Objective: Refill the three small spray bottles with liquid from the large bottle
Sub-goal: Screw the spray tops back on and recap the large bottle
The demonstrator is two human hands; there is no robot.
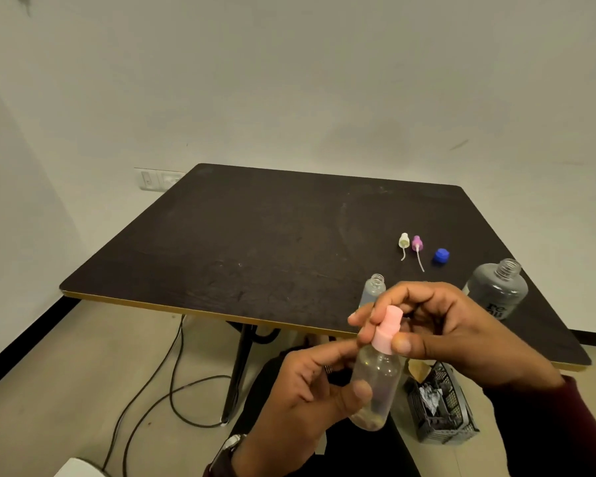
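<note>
Holding a small clear bottle (pixel 375 383) in front of the table edge, we grip its body with our left hand (pixel 310 390), thumb pressed on the near side and fingers wrapped behind. Our right hand (pixel 437 332) pinches the pink spray cap (pixel 387 328) that sits on the bottle's neck, thumb on the right of the collar and fingertips on the left. The bottle tilts slightly, cap leaning to the right. How much liquid it holds we cannot tell.

On the dark table (pixel 255 242), just behind our right hand, a second small bottle (pixel 374 289) stands open, its threaded neck bare. The third small bottle we cannot make out. Further back lie a white spray head (pixel 404 242) and a purple spray head (pixel 417 244) side by side, dip tubes pointing toward us, and a blue cap (pixel 441 255) lies just to their right. The large bottle (pixel 498 292) stands uncapped near the table's right edge, to the right of our right hand.

We see a watch (pixel 231 445) on our left wrist and a dark red sleeve (pixel 565 425) on the right arm. Under the table a black basket (pixel 441 404) sits on the floor, and cables (pixel 159 383) trail beside the table leg.
</note>
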